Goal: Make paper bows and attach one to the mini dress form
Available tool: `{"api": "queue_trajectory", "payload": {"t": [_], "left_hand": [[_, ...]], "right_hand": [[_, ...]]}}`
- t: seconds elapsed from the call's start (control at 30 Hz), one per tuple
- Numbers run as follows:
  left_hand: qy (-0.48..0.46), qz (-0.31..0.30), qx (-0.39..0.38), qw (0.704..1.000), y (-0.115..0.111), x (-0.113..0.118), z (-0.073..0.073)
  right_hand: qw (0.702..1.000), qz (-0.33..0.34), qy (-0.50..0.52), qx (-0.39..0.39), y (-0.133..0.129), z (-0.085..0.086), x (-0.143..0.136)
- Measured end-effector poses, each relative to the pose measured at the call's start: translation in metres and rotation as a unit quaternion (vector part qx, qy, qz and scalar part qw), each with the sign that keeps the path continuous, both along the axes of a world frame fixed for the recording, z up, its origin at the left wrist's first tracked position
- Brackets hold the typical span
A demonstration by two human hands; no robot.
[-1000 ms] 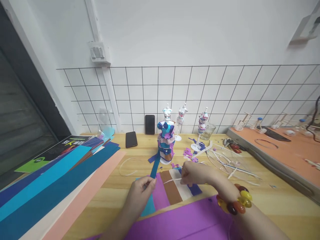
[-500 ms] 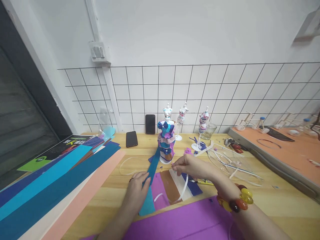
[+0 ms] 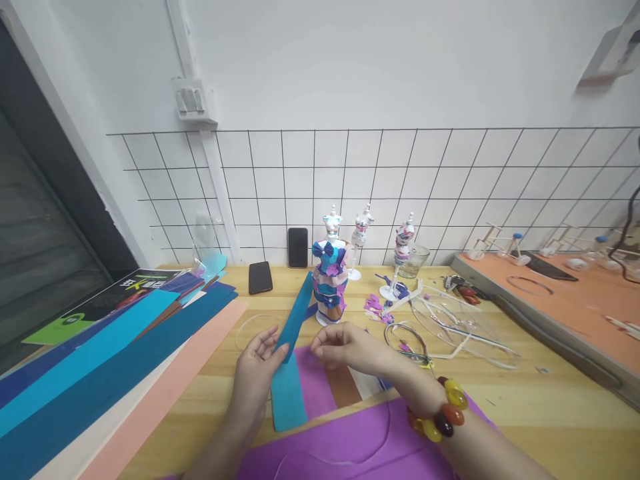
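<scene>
A dark teal strip (image 3: 296, 321) is pinched at its near end by my left hand (image 3: 257, 363), its far end leaning up beside a decorated dress form (image 3: 331, 280). My right hand (image 3: 340, 347) hovers over colored sheets, fingers curled; whether anything small is between them is hidden. Below lie a light teal piece (image 3: 289, 400), a purple piece (image 3: 313, 387), a brown piece (image 3: 345, 387) and a white piece (image 3: 367, 385). A large purple sheet (image 3: 350, 447) lies along the near edge.
Two small dress forms (image 3: 362, 230) (image 3: 404, 243) and a glass (image 3: 416, 262) stand behind. Purple scraps (image 3: 375, 305), looped white strips (image 3: 465, 343) and scissors (image 3: 420, 359) lie right. Two phones (image 3: 261, 277) (image 3: 298, 248) and long colored sheets (image 3: 125, 353) are at left. An orange board (image 3: 550, 313) is far right.
My left hand has lifted the dark teal strip off the table. My right hand has moved left and nearer. White narrow strips over the colored pieces are no longer there, and a ring shows by the scissors.
</scene>
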State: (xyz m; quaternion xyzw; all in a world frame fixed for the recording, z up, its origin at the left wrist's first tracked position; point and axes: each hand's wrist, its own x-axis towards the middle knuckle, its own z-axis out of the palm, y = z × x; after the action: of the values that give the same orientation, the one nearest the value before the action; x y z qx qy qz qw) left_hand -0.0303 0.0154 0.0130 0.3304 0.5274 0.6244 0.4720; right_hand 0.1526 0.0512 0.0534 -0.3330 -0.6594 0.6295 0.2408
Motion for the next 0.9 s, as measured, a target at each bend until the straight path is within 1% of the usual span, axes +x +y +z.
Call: {"api": "queue_trajectory", "payload": {"t": [0.1, 0.2, 0.3, 0.4, 0.5, 0.63, 0.77, 0.9], "left_hand": [[-0.036, -0.026, 0.001, 0.999, -0.004, 0.006, 0.0], [-0.042, -0.052, 0.007, 0.998, -0.008, 0.013, -0.001], [-0.033, -0.075, -0.003, 0.997, -0.012, 0.02, -0.005], [-0.044, -0.119, -0.017, 0.992, -0.015, 0.025, -0.008], [-0.059, -0.153, -0.045, 0.985, -0.016, 0.027, -0.01], [-0.118, -0.206, -0.076, 0.969, -0.017, 0.025, -0.006], [-0.134, -0.243, -0.058, 0.959, -0.018, 0.021, -0.001], [-0.11, -0.243, -0.029, 0.963, -0.016, 0.017, -0.004]], "right_hand": [[0.996, -0.05, 0.061, -0.036, -0.002, -0.012, -0.012], [0.987, -0.089, 0.104, -0.084, -0.004, -0.02, -0.02], [0.975, -0.133, 0.131, -0.124, -0.003, -0.023, -0.024], [0.966, -0.163, 0.146, -0.136, -0.002, -0.022, -0.025], [0.966, -0.172, 0.152, -0.122, -0.001, -0.021, -0.024], [0.973, -0.17, 0.128, -0.087, -0.001, -0.022, -0.021], [0.981, -0.134, 0.116, -0.079, -0.001, -0.027, -0.021], [0.985, -0.103, 0.11, -0.087, 0.0, -0.033, -0.021]]}}
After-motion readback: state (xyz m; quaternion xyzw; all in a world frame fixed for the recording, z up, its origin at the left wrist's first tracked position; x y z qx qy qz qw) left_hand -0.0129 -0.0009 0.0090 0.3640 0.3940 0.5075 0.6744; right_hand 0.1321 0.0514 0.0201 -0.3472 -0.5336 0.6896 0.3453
